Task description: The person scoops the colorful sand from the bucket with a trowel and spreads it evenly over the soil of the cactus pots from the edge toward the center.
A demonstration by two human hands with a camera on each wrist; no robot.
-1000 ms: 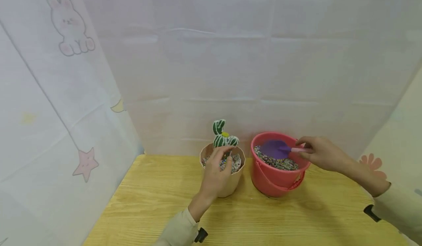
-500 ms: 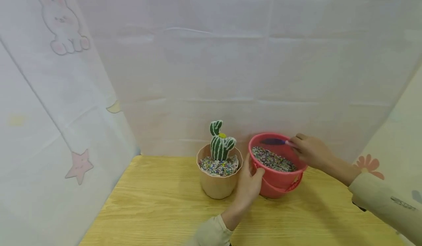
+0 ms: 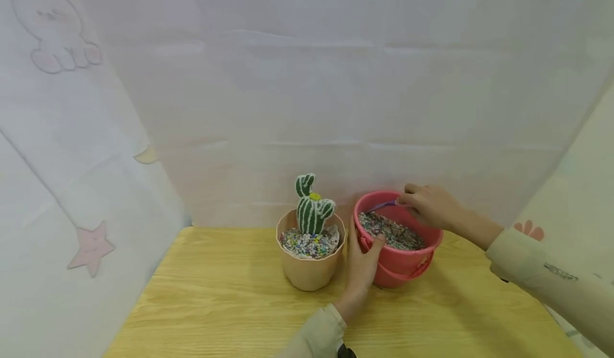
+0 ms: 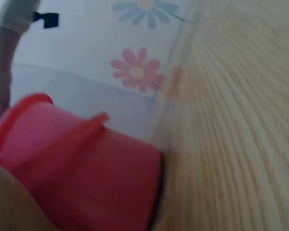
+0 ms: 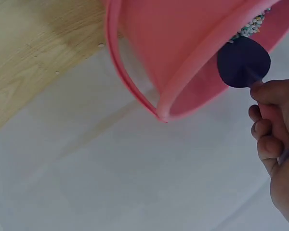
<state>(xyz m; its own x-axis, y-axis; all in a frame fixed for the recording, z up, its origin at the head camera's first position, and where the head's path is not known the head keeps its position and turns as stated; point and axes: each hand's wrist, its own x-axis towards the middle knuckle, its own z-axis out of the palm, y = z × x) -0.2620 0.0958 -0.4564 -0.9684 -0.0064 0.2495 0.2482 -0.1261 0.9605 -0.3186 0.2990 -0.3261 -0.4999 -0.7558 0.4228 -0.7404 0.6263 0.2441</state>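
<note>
- We held a purple scoop (image 5: 243, 62) in the right hand (image 3: 431, 207), its fingers curled round the pink handle (image 5: 274, 118).
- We saw the scoop's blade inside the pink bucket (image 3: 403, 262), towards the back left of its opening, near the multicoloured beads (image 3: 390, 231); we could not tell whether it touched them.
- We had the left hand (image 3: 362, 265) against the bucket's left side, thumb spread apart from the fingers, just below the rim.
- We saw the bucket standing on the wooden table (image 3: 216, 294), just right of a beige pot (image 3: 307, 278).
- We saw a green-and-white cactus (image 3: 310, 215) upright in the pot, with beads round its base.
</note>
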